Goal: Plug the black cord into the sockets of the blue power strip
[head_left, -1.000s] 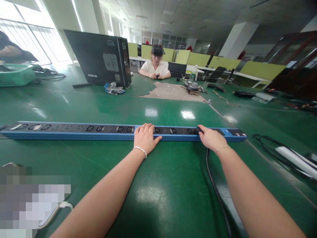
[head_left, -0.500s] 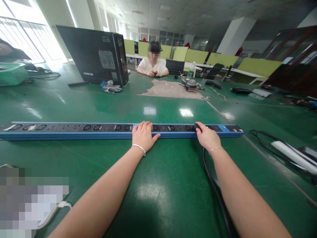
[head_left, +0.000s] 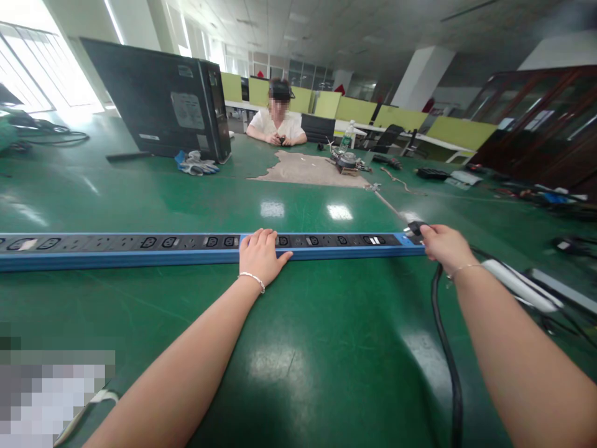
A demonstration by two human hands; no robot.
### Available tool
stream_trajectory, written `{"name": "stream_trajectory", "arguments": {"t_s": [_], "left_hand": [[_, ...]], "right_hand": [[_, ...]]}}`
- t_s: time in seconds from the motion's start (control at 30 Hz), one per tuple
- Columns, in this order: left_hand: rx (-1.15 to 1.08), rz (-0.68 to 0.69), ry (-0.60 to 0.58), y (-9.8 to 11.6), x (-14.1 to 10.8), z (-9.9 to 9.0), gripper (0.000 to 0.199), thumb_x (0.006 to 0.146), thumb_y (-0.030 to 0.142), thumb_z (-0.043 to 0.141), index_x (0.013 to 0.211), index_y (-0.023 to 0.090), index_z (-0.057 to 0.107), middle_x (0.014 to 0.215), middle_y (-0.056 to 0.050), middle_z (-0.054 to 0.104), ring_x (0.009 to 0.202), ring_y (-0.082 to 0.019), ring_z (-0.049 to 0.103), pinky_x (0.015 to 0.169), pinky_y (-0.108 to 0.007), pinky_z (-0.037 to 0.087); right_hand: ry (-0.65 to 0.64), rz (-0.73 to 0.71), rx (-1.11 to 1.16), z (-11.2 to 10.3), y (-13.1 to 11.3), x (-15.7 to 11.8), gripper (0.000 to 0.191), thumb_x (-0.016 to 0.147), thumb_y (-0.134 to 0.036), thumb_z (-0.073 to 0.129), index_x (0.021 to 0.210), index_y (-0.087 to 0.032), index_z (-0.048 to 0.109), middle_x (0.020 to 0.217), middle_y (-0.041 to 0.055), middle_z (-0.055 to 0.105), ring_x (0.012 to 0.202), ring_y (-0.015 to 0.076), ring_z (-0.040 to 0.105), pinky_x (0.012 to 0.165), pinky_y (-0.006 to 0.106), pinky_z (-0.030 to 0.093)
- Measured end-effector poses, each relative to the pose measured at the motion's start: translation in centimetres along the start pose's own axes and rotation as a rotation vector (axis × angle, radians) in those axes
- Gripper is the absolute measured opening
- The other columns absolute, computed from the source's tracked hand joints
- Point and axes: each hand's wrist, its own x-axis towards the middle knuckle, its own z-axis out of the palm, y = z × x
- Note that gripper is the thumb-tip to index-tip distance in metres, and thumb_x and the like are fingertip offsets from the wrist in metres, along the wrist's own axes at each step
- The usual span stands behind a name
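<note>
A long blue-edged power strip (head_left: 321, 252) with a row of black sockets lies across the green table. My left hand (head_left: 262, 252) rests over its middle, fingers at the far edge and thumb along the near side, gripping it. At the strip's right end, my right hand (head_left: 443, 244) is closed around a black plug (head_left: 417, 228). Metal prongs point left from the plug, out of any socket. Its thick black cable (head_left: 445, 348) hangs below the hand and curves toward the near table edge. My right fingers hide part of the plug and the strip's end.
Farther back stand a black computer tower (head_left: 153, 102) and gloves (head_left: 196, 163). A person (head_left: 278, 121) sits across the table. A bottle (head_left: 346, 137) is beside small parts. To the right lie a white bar (head_left: 520, 283) and cables. A pixelated patch covers the lower left.
My right hand has pulled the plug out of a socket and carried it right, to the strip's end. My left hand stays on the strip. The view has turned slightly right.
</note>
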Motion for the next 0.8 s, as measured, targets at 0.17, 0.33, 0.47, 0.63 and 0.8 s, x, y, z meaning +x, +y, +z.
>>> {"name": "stream_trajectory", "arguments": {"t_s": [0.17,0.33,0.47,0.63,0.8], "left_hand": [[0.005,-0.020,-0.010,0.1,0.0,0.0,0.054,0.079,0.054,0.049,0.122,0.022,0.052,0.131,-0.008,0.053,0.125,-0.026,0.040,0.103,-0.042,0.027],[0.015,-0.013,-0.011,0.1,0.0,-0.1,0.053,0.080,0.054,0.048,0.122,0.022,0.052,0.131,-0.007,0.053,0.125,-0.026,0.040,0.103,-0.042,0.027],[0.008,-0.011,-0.012,0.0,0.0,0.0,0.053,0.080,0.055,0.047,0.122,0.022,0.051,0.131,-0.008,0.053,0.125,-0.026,0.040,0.103,-0.042,0.027],[-0.005,-0.006,-0.007,0.1,0.0,0.0,0.054,0.079,0.054,0.049,0.122,0.021,0.051,0.130,-0.008,0.053,0.125,-0.026,0.040,0.103,-0.043,0.027],[0.012,-0.024,-0.012,0.1,-0.1,0.0,0.053,0.079,0.054,0.049,0.122,0.022,0.051,0.132,-0.007,0.052,0.126,-0.026,0.039,0.104,-0.042,0.026]], "right_hand": [[-0.113,0.053,-0.114,1.7,0.6,1.5,0.043,0.088,-0.037,0.037,0.101,-0.007,0.065,0.079,0.0146,0.065,0.068,0.0194,0.059,0.062,0.028,0.039],[-0.102,0.016,-0.160,3.8,1.0,3.2,0.038,0.086,-0.036,0.041,0.104,-0.012,0.065,0.096,0.0145,0.067,0.086,0.0234,0.062,0.069,0.030,0.043],[-0.102,0.006,-0.201,4.7,1.1,3.6,0.041,0.087,-0.038,0.039,0.106,-0.012,0.064,0.103,0.0165,0.065,0.093,0.0257,0.061,0.076,0.033,0.044],[-0.122,-0.003,-0.235,4.9,0.9,3.2,0.043,0.087,-0.039,0.036,0.107,-0.012,0.063,0.104,0.0182,0.065,0.095,0.0283,0.060,0.078,0.036,0.044],[-0.071,0.036,-0.198,5.7,0.7,1.5,0.046,0.088,-0.041,0.031,0.109,-0.012,0.061,0.101,0.0201,0.065,0.094,0.0306,0.060,0.076,0.040,0.045]]}}
